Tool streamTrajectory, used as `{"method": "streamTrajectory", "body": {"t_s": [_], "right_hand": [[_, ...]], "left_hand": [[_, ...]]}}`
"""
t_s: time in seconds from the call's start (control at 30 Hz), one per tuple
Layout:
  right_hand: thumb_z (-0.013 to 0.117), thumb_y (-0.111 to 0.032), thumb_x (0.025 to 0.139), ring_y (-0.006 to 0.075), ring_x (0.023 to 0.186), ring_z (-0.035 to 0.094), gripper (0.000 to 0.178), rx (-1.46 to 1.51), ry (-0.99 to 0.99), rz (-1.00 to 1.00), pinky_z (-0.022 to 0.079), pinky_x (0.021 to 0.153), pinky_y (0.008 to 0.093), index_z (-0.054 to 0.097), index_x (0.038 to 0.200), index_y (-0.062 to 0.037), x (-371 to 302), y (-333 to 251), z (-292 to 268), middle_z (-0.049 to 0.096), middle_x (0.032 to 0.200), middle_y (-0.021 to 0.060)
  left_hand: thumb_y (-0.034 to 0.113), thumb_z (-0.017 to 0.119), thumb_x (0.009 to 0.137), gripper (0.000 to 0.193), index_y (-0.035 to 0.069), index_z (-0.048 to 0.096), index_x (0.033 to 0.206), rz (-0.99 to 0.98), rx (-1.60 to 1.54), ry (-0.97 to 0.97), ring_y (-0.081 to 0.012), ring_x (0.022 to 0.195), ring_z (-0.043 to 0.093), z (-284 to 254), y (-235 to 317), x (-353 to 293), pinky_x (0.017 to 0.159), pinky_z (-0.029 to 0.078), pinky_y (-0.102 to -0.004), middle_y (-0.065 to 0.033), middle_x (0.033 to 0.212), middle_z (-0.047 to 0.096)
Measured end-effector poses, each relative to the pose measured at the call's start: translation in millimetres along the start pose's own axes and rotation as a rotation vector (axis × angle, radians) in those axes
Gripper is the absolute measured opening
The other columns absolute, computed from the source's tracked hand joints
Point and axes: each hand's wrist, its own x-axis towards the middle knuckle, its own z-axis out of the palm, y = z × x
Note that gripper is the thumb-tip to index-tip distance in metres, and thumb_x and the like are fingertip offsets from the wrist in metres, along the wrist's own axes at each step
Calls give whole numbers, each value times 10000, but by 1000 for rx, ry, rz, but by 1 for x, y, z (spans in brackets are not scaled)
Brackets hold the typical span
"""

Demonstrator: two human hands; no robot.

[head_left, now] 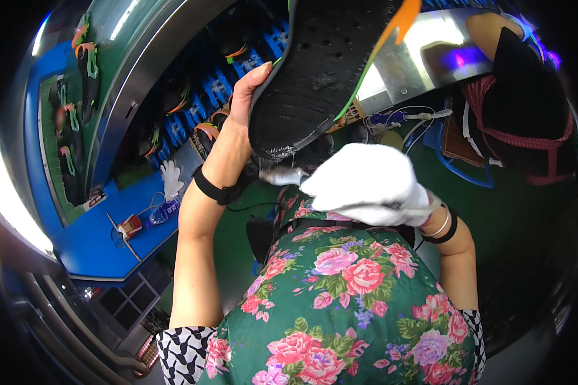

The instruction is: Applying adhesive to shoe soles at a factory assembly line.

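My bare left hand grips the edge of a large black shoe sole with orange and green trim, held up at the top middle. Its thumb shows along the left rim; the other fingers are hidden behind the sole. Whitish streaks mark the sole's lower end. My right hand, in a white glove, is closed around a brush just below that end. The brush head is blurred, and I cannot tell whether it touches the sole.
A curved metal-edged conveyor carries similar soles on blue holders. At left, a blue table bears a white glove, a bottle and a small red box. Another person sits or stands at the upper right.
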Motion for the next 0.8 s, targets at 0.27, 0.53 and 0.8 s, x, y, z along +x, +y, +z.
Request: {"method": "streamTrajectory", "body": {"t_s": [0.27,0.53,0.8], "right_hand": [[716,-135,863,292,1045,707,297,-319,-133,-21,581,889,395,746,1151,-71,-9,3,0,741,1168,117],[712,-120,860,288,1030,706,282,-256,-118,-63,590,859,389,747,1136,-76,4,1,-14,745,1163,91],[797,-49,808,257,914,733,209,-133,107,-24,588,812,355,791,1009,-106,11,3,-2,775,1029,63]], "left_hand": [[205,595,982,381,-58,653,1252,-110,39,-44,-275,931,761,33,16,2,865,632,-376,-207,1122,743],[198,629,963,383,-48,656,1254,-278,40,-54,-262,907,762,38,24,-1,852,632,-362,-196,1114,747],[234,611,973,390,-28,671,1257,-135,48,-121,-266,952,754,31,19,-3,889,617,-379,-181,1128,749]]}}
